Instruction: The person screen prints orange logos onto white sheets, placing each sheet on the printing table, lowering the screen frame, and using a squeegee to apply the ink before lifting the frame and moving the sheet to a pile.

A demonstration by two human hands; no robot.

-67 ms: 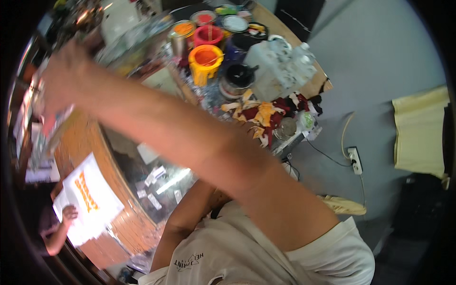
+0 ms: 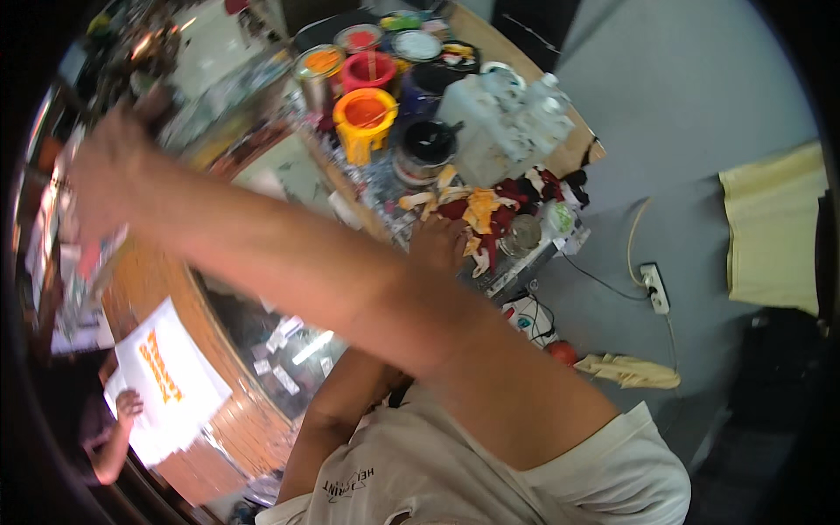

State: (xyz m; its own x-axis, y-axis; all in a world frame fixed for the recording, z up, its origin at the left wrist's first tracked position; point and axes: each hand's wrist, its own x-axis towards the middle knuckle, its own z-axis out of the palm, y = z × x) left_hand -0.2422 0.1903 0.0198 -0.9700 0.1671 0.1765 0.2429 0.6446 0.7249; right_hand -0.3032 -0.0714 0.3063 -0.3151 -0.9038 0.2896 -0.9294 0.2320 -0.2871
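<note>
My right arm stretches across the view to the far left. My right hand point(image 2: 109, 179) is there, smeared by motion, beside clear plastic and pale sheets; its fingers and anything in them cannot be made out. Behind that arm passes my left arm, and my left hand point(image 2: 437, 247) shows just beyond it. It touches or lies right next to a heap of yellow, dark red and white cloth scraps point(image 2: 481, 210). My right forearm hides part of this hand, so I cannot tell its grip.
Ink pots, including a yellow one point(image 2: 364, 131), stand behind the scraps near pale plastic jugs point(image 2: 477, 118). A glass jar point(image 2: 523, 234) is at the table's edge. Another person's hand point(image 2: 129, 407) rests on a white sheet point(image 2: 201, 372) with orange print. A power strip point(image 2: 654, 289) lies right.
My left hand now shows beside the cloth scraps, where my right arm covered it before. The whole view has shifted slightly; my right hand stays at the far left.
</note>
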